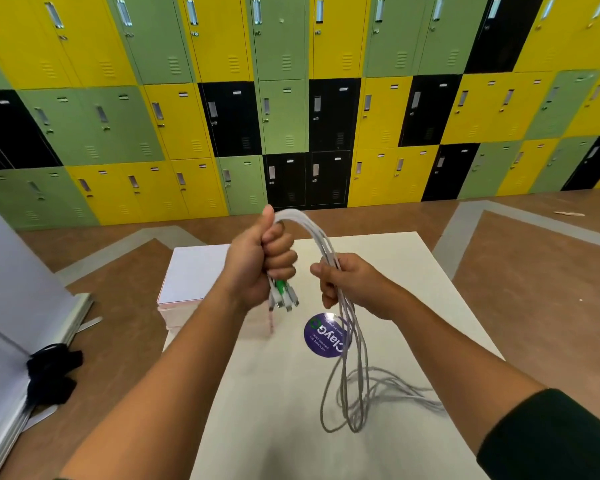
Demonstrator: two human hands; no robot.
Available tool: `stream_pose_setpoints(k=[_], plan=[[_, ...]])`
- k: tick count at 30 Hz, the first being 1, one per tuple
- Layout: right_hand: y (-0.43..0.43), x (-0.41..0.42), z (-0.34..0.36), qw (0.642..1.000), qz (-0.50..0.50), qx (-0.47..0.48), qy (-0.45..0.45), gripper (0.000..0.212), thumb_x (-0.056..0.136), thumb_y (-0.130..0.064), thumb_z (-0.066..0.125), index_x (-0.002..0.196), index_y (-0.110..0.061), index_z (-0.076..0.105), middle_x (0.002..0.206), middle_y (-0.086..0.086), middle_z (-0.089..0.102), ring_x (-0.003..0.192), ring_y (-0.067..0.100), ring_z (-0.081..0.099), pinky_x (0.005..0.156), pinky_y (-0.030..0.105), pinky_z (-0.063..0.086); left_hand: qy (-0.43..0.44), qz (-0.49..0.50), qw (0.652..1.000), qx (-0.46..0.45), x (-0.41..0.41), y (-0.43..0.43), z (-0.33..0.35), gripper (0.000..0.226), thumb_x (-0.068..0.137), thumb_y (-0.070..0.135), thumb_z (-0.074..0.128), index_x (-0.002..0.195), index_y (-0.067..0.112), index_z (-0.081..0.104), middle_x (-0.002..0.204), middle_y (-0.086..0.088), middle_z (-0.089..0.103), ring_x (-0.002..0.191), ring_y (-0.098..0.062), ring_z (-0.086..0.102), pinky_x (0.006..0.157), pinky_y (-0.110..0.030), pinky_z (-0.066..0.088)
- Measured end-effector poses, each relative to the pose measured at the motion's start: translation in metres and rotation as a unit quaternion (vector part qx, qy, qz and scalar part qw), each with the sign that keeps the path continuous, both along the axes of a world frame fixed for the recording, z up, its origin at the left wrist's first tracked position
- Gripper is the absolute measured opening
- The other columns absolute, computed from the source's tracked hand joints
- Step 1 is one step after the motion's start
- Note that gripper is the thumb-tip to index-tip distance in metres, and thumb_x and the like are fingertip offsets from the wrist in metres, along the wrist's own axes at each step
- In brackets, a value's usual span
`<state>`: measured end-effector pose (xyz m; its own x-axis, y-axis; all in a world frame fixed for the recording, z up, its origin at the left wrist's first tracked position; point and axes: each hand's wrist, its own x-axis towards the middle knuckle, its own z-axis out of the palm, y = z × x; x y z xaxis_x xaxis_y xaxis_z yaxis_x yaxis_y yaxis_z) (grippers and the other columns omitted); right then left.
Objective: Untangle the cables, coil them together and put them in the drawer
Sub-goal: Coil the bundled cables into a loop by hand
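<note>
Cables: a bundle of white-grey cables (312, 233) is held in the air above the counter, between both hands. From the left fist it arches up and over to the right hand, then drops in long loops.
Plug ends: several connectors (283, 296), one with a green part, hang out just below the left fist.
Loops: the hanging part sags low over the near right of the counter; it is blurred, and whether it touches the surface cannot be told.
Left hand: the left hand (257, 265) is clenched in a fist round the bundle near the plug ends, thumb pointing up.
Right hand: the right hand (347, 282) grips the bundle further along, fingers curled round the strands, just beside the left hand.
Sleeve: a dark green sleeve (551, 438) covers the upper right forearm.
Counter: a white counter (413, 289) lies beneath the hands.
Sticker: a round purple sticker (323, 337) with white lettering lies on the counter under the cables.
Box: a white box (194, 275) with pink edges stands at the counter's left far corner.
Floor: a brown floor (534, 271) with grey stripes surrounds the counter.
Left side: white panels (11, 271) lean there, with black straps (52, 372) beside them.
Background: a wall of yellow, green and black lockers (187, 126).
</note>
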<state>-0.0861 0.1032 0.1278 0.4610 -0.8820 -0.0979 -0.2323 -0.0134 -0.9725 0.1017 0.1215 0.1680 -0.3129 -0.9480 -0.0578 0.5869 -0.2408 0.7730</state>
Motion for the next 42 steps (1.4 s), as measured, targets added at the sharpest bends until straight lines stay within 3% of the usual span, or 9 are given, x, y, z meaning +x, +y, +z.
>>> stream_pose_setpoints(k=[4, 8, 12, 16, 24, 27, 32, 37, 42], plan=[[0.012, 0.016, -0.011, 0.996, -0.03, 0.042, -0.073, 0.028, 0.102, -0.029, 0.054, 0.08, -0.012, 0.048, 0.056, 0.004, 0.045, 0.044, 0.019, 0.039, 0.045, 0.026, 0.036, 0.029, 0.006, 0.999, -0.034, 0.005, -0.008, 0.03, 0.052, 0.104, 0.048, 0.035, 0.058, 0.023, 0.034, 0.055, 0.007, 0.011, 0.046, -0.008, 0.008, 0.039, -0.02, 0.011], [0.019, 0.03, -0.018, 0.992, -0.047, 0.052, -0.102, 0.042, 0.098, -0.039, 0.058, 0.066, -0.015, 0.046, 0.055, 0.006, 0.031, 0.045, 0.015, 0.026, 0.044, 0.025, 0.023, 0.058, 0.036, 0.997, -0.031, 0.008, -0.012, 0.031, 0.053, 0.104, 0.048, 0.036, 0.058, 0.022, 0.034, 0.048, 0.009, 0.02, 0.044, -0.007, 0.01, 0.036, -0.019, 0.016], [0.024, 0.03, -0.02, 0.989, -0.063, 0.063, -0.12, 0.048, 0.093, -0.048, 0.058, 0.068, -0.009, 0.05, 0.054, 0.007, 0.028, 0.043, 0.017, 0.026, 0.043, 0.023, 0.028, 0.116, 0.103, 0.988, 0.004, 0.017, -0.015, 0.024, 0.053, 0.105, 0.048, 0.035, 0.058, 0.021, 0.035, 0.047, 0.008, 0.022, 0.037, -0.006, 0.018, 0.034, -0.019, 0.017], [0.023, 0.023, -0.028, 0.983, -0.063, 0.088, -0.148, 0.034, 0.104, -0.034, 0.047, 0.088, -0.007, 0.06, 0.056, 0.001, 0.033, 0.044, 0.012, 0.026, 0.043, 0.021, 0.027, 0.132, 0.123, 0.983, 0.038, 0.027, -0.016, 0.016, 0.049, 0.104, 0.048, 0.037, 0.064, 0.02, 0.042, 0.048, 0.008, 0.023, 0.036, -0.005, 0.021, 0.033, -0.019, 0.019], [0.012, 0.023, -0.04, 0.983, -0.155, 0.072, -0.06, 0.031, 0.106, -0.024, 0.041, 0.091, -0.008, 0.063, 0.065, 0.005, 0.043, 0.047, 0.015, 0.036, 0.046, 0.026, 0.034, 0.126, 0.028, 0.99, 0.064, 0.017, -0.003, 0.003, 0.051, 0.105, 0.043, 0.036, 0.084, 0.011, 0.071, 0.047, 0.009, 0.027, 0.045, -0.003, 0.011, 0.034, -0.016, 0.018], [0.013, 0.026, -0.038, 0.978, -0.18, 0.065, -0.083, 0.028, 0.107, -0.023, 0.038, 0.1, -0.009, 0.061, 0.061, 0.001, 0.039, 0.044, 0.01, 0.03, 0.043, 0.021, 0.026, 0.127, -0.011, 0.988, 0.086, 0.008, 0.005, -0.003, 0.052, 0.104, 0.045, 0.035, 0.103, 0.009, 0.073, 0.05, 0.009, 0.024, 0.045, -0.003, 0.013, 0.038, -0.016, 0.016], [0.01, 0.034, -0.042, 0.985, -0.168, 0.026, -0.023, 0.027, 0.107, -0.029, 0.038, 0.097, -0.016, 0.06, 0.061, -0.001, 0.04, 0.047, 0.008, 0.032, 0.043, 0.023, 0.03, 0.114, -0.066, 0.989, 0.062, -0.008, 0.015, 0.002, 0.041, 0.099, 0.045, 0.042, 0.082, 0.013, 0.06, 0.054, 0.009, 0.017, 0.044, -0.004, 0.013, 0.039, -0.016, 0.015], [0.018, 0.036, -0.053, 0.993, -0.098, 0.059, 0.001, 0.036, 0.105, -0.037, 0.043, 0.085, -0.012, 0.059, 0.054, 0.001, 0.047, 0.042, 0.012, 0.04, 0.044, 0.024, 0.036, 0.14, -0.003, 0.99, 0.023, -0.002, 0.002, 0.009, 0.043, 0.104, 0.044, 0.033, 0.086, 0.014, 0.058, 0.052, 0.01, 0.019, 0.044, -0.004, 0.011, 0.035, -0.016, 0.017], [0.036, 0.037, -0.057, 0.987, -0.05, 0.118, -0.091, 0.036, 0.106, -0.035, 0.042, 0.083, -0.008, 0.052, 0.058, 0.003, 0.039, 0.042, 0.018, 0.04, 0.052, 0.033, 0.052, 0.157, 0.101, 0.982, 0.005, 0.015, -0.016, 0.008, 0.049, 0.106, 0.043, 0.031, 0.099, 0.01, 0.067, 0.047, 0.009, 0.025, 0.045, -0.005, 0.01, 0.033, -0.017, 0.022]])
